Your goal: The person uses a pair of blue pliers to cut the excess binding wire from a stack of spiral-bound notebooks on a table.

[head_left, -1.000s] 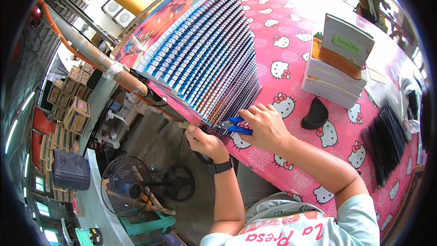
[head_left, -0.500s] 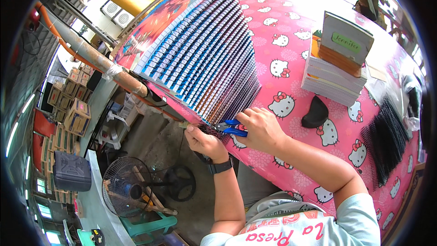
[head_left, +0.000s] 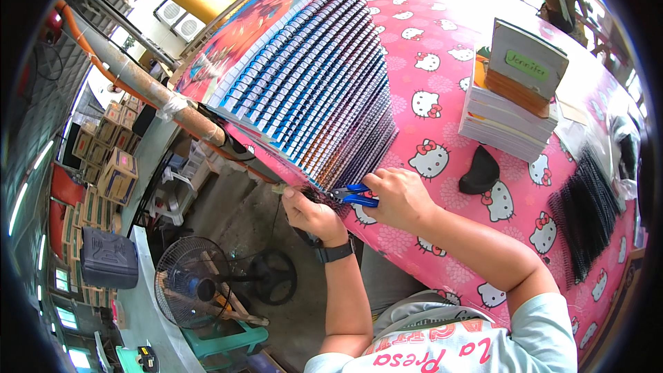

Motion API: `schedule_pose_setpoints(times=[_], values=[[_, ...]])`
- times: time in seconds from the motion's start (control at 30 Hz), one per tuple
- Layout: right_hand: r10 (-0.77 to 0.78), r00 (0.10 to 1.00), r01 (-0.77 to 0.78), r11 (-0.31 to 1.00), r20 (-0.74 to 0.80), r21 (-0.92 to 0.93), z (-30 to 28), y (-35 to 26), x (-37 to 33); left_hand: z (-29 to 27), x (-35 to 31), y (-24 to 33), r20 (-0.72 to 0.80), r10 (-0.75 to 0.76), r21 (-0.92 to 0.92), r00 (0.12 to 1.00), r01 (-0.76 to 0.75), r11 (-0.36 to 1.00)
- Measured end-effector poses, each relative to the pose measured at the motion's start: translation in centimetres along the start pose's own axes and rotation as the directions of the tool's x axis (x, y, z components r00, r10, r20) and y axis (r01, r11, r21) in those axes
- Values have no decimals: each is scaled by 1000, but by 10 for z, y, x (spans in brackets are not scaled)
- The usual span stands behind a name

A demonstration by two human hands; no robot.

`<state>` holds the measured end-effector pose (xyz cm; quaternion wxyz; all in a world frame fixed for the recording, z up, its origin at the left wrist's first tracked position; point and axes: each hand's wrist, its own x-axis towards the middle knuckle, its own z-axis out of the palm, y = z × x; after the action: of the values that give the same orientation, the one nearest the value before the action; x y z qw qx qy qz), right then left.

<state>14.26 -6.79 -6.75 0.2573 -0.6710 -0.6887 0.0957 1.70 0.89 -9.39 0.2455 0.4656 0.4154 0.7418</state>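
A tall stack of coil-bound notebooks (head_left: 311,76) leans on the table, spiral edges towards me, with a red and blue cover on top. At its lowest corner my right hand (head_left: 400,197) is closed around blue-handled cutting pliers (head_left: 360,199). Their metal jaws point left, at the bottom of the stack. Just left of the jaws, my left hand (head_left: 314,217) is closed at the table's edge, thumb up beside a small pale greenish piece. What its fingers hold is hidden.
A pink patterned tablecloth (head_left: 449,124) covers the table. On it are a pile of books (head_left: 507,121), a black half-round object (head_left: 479,170) and a bundle of black plastic coils (head_left: 587,214). A metal pole (head_left: 186,121) runs along the left; below stands a fan (head_left: 193,283).
The pliers and my right hand have shifted very slightly right and down. My left hand stays at the same corner, and the stack looks unchanged.
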Motion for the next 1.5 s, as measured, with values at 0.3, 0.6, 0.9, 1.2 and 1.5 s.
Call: schedule_pose_setpoints(times=[0.3, 0.6, 0.9, 1.2, 1.5], values=[[-153, 972, 131, 982, -176, -135, 6, 4, -2, 3, 0, 3, -9, -36, -71, 999, 35, 997], [-120, 974, 93, 985, -190, -147, 4, 8, -7, -1, 0, 0, -14, -59, -42, 998, 59, 997], [4, 1000, -4, 1000, -4, -21, 14, 4, -3, -1, 6, 1, -19, -47, -4, 999, 47, 999], [93, 969, -124, 985, -230, -121, -30, 68, -82, -13, 1, 41, 122, -283, -498, 951, 305, 812], [371, 861, -480, 818, -348, -315, -47, 96, -218, -44, -139, 41, 779, -578, -35, 242, 938, 345]])
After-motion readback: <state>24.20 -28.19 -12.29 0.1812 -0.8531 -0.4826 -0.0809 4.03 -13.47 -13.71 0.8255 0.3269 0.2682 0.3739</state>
